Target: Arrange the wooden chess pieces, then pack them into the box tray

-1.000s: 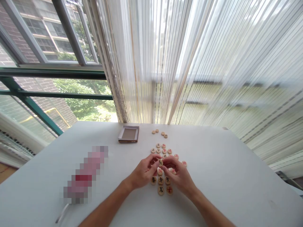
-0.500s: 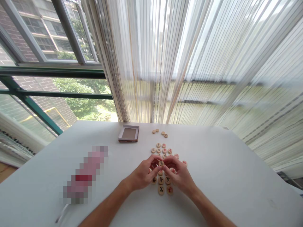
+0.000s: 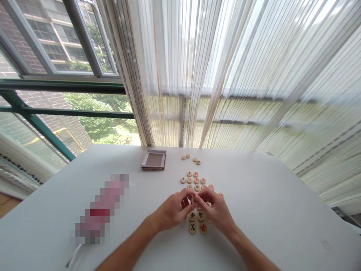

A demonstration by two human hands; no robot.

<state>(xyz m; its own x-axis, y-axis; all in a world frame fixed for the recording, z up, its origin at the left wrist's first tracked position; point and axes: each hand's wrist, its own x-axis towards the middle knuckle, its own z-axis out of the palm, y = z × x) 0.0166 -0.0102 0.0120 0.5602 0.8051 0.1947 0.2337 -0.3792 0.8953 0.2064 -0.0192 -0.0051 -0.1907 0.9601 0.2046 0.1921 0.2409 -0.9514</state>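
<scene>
Round pale-wood game piece (image 3: pixel 193 200) sat between the fingertips of the left hand (image 3: pixel 172 211) and the right hand (image 3: pixel 216 211), both curled nearly closed and pinching it. A slipping thumb could probably have dropped it onto the round wooden pieces with black and red characters (image 3: pixel 192 227) around the hands on the white counter (image 3: pixel 254 233), knocking them askew. Half a second earlier its black character showed plainly; now fingertips covered most of it.

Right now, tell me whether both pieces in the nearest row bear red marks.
No, the left piece is marked in black and only the right piece in red.
</scene>
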